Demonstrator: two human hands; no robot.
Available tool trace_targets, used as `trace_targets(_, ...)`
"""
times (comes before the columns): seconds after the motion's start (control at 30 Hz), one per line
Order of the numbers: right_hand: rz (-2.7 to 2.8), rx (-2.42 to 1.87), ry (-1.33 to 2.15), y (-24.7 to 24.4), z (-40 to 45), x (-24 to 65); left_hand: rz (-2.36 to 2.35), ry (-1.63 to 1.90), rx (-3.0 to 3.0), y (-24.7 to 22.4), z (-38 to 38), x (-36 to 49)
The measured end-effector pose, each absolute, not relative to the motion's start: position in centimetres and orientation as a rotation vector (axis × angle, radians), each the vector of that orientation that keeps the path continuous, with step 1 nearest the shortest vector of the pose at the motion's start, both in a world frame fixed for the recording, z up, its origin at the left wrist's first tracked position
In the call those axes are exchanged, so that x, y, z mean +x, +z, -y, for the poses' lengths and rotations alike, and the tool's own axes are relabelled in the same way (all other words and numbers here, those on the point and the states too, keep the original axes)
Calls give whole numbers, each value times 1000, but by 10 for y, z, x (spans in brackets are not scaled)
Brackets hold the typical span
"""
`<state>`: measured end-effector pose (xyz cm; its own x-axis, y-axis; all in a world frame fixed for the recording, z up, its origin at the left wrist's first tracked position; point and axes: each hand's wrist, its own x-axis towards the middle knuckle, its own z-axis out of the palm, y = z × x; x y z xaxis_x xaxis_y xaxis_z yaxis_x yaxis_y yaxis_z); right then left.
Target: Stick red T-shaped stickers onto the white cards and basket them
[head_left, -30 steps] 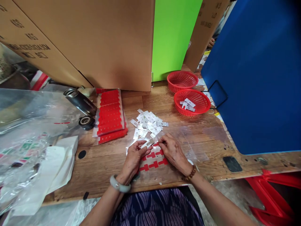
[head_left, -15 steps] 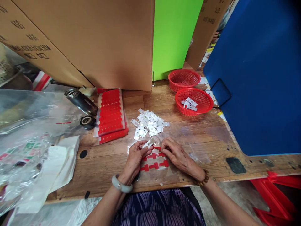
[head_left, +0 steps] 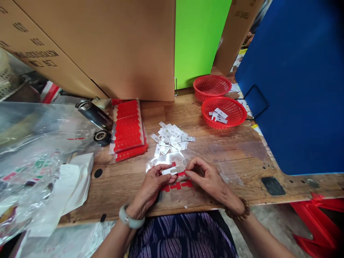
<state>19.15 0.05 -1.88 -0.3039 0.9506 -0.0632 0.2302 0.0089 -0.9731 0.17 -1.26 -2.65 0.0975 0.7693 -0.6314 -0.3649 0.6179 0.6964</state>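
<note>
Near the front edge of the wooden table, a pale slotted piece is being held at a slight tilt by the left hand, one end being pinched between thumb and fingers and the other being pointed toward the right hand. Just beside that end, the right thumb and forefinger are being held almost together; a bit of red is showing at their tips, but whether it is being gripped cannot be told. Under the hands, a clear sheet is being partly covered, and red shapes are being displayed on it in rows. Beyond the hands, a loose pile of similar pieces is being supported by the table. To the left of the pile, red sheets are being stacked slightly askew, and beside them a dark flask is being seen uncapped, near a dark cap. On the far right, a few pale pieces are being contained by the nearer red basket; the farther red basket is being partly overlapped by its rim.
</note>
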Motion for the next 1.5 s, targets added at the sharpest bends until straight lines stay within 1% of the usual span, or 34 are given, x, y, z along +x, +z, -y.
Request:
trace_targets(0.27,1668,-1271,1219,-33,6,178,-1182,829,440,-20,23,3)
trace_targets(0.8,1627,-1270,1215,-42,9,179,-1200,823,420,-21,23,9)
trace_targets(1.23,1634,-1306,1170,-37,10,176,-1201,817,423,-19,24,12)
trace_targets(1.5,1623,-1292,1187,-42,13,176,-1246,874,507,-27,25,14)
